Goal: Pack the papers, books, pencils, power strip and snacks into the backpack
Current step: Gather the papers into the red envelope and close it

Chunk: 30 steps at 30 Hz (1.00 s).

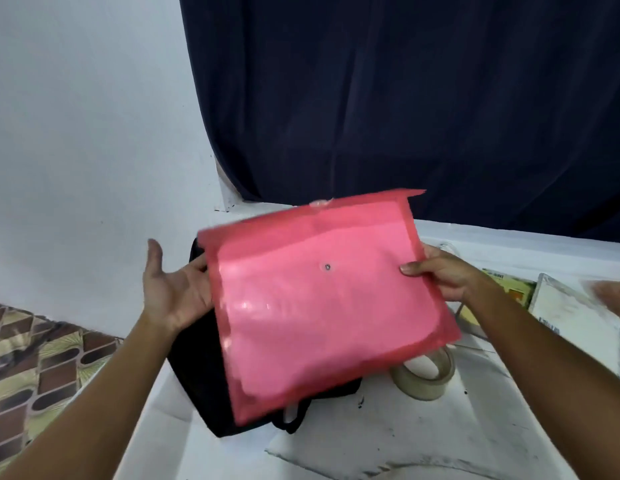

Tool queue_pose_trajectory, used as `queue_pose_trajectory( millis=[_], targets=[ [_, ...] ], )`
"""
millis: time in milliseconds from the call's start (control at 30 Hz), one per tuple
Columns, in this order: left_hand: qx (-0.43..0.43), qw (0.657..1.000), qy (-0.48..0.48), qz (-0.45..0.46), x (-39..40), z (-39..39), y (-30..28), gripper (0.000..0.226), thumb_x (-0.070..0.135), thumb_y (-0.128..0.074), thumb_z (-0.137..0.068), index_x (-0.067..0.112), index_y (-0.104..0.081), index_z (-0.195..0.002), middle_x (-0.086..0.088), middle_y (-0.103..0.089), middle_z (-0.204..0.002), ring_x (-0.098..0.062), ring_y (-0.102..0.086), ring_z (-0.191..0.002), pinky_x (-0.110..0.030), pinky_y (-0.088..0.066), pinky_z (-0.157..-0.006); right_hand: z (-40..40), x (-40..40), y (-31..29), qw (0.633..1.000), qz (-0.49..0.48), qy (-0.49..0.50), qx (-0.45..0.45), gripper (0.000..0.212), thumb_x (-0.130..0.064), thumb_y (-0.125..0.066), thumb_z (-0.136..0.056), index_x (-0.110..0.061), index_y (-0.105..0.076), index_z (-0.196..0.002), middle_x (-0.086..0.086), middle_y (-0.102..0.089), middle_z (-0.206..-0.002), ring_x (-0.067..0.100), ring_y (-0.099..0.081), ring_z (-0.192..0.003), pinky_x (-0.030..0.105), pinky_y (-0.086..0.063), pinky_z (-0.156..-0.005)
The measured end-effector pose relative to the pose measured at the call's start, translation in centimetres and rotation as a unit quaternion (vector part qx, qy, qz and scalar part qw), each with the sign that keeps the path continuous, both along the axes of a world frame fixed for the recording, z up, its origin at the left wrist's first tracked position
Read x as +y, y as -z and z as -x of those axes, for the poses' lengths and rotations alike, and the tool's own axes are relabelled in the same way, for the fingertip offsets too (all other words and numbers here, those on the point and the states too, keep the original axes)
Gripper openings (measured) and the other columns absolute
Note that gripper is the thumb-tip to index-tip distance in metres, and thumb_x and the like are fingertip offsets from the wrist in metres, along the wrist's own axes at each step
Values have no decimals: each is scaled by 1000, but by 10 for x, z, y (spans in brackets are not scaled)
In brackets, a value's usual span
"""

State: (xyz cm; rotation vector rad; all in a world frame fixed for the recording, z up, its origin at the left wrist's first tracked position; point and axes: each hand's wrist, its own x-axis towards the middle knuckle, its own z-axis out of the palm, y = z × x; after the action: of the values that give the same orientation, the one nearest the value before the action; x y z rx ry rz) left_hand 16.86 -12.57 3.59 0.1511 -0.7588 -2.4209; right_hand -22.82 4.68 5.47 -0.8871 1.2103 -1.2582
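**Pink folder held flat above the bag, flap still open**

Right hand (440,275) has the grip here: thumb on top, fingers tucked beneath, pinching the right edge of the pink folder (322,306). That's the carrying hand, by the look of it. Left hand (177,292) is spread wide, palm up, fingertips only just meeting the folder's left edge. It grasps nothing; I'd call it a guide, ready to steady the sheet.

The folder, with paper showing pale through its plastic, rides in the air directly over the black backpack (197,368), which lies on the white table (474,427). It's held nearly flat, face toward the camera, probably so the contents stay put while the flap is unfastened. The flap (364,206) stands open along the far edge, and the snap stud (327,267) sits bare mid-face.

Its long axis runs left to right, tipped slightly clockwise, the open mouth pointing away from the person toward the dark curtain (405,98). I can't see the bag's opening from here.

Off to the right: a tape roll (426,375) just under the near corner, and books (543,299) waiting further out.
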Motion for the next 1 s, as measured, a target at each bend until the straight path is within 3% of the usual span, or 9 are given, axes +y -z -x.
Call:
queue_pose_trajectory(
  millis=[100,233,300,400,467,533,633,800,1000],
  targets=[
    [-78,991,89,57,1,12,-12,116,89,-41,-75,-5,-42,-142,-26,-42,-146,-38,-47,-132,-48,-37,-111,6,-5,-21,991,-59,-95,78,80,-10,-95,-33,-13,-65,-107,12,-73,-97,26,-72,-84,36,-59,-68],
    [-255,943,152,150,17,44,-22,97,76,-67,-67,-8,-64,-115,-22,-71,-101,-27,-73,-82,-35,-59,-75,6,-19,-47,960,-133,-149,197,43,8,-71,-68,-10,-66,-107,14,-73,-101,28,-71,-87,37,-58,-72],
    [-327,904,187,200,31,59,-24,75,59,-87,-55,2,-73,-100,-15,-73,-93,-21,-73,-76,-31,-60,-70,5,-27,-52,942,-158,-121,268,38,10,-71,-74,-8,-67,-107,16,-72,-102,31,-71,-88,43,-58,-79],
    [-378,862,180,287,48,80,-20,55,34,-94,-55,10,-74,-101,-13,-73,-102,-20,-73,-85,-31,-59,-75,3,-41,-51,881,-155,-2,446,31,-7,-82,-68,-19,-68,-93,11,-73,-97,30,-69,-89,43,-56,-80],
    [-381,869,142,282,57,91,-17,46,17,-88,-64,10,-71,-106,-14,-73,-103,-23,-73,-86,-34,-59,-74,1,-46,-47,853,-125,72,501,31,-10,-82,-68,-22,-66,-91,7,-71,-95,25,-65,-88,31,-51,-71],
    [-375,883,88,269,63,97,-12,38,8,-79,-72,10,-69,-109,-14,-73,-100,-24,-73,-82,-34,-59,-71,-7,-46,-40,856,-56,155,490,26,-4,-73,-76,-16,-66,-98,7,-69,-92,16,-61,-79,23,-42,-60],
    [-365,895,45,254,70,101,-3,41,6,-73,-70,8,-68,-111,-14,-73,-98,-24,-72,-80,-34,-59,-69,-30,-42,-31,857,86,231,452,19,3,-61,-82,-12,-69,-89,-5,-65,-75,2,-57,-66,19,-43,-65],
    [-348,911,-8,220,76,107,5,26,-3,-66,-83,7,-69,-107,-11,-74,-92,-21,-72,-76,-32,-59,-66,-96,-30,-9,899,143,11,415,9,-11,-78,-78,-8,-71,-83,0,-67,-74,2,-57,-61,20,-47,-63],
    [-350,914,-34,203,73,101,12,25,-3,-66,-84,4,-67,-108,-11,-72,-92,-19,-71,-76,-29,-58,-66,-124,-47,17,859,141,-6,493,14,-19,-71,-83,-17,-60,-74,-6,-51,-80,6,-46,-70,25,-43,-68]
  ],
)
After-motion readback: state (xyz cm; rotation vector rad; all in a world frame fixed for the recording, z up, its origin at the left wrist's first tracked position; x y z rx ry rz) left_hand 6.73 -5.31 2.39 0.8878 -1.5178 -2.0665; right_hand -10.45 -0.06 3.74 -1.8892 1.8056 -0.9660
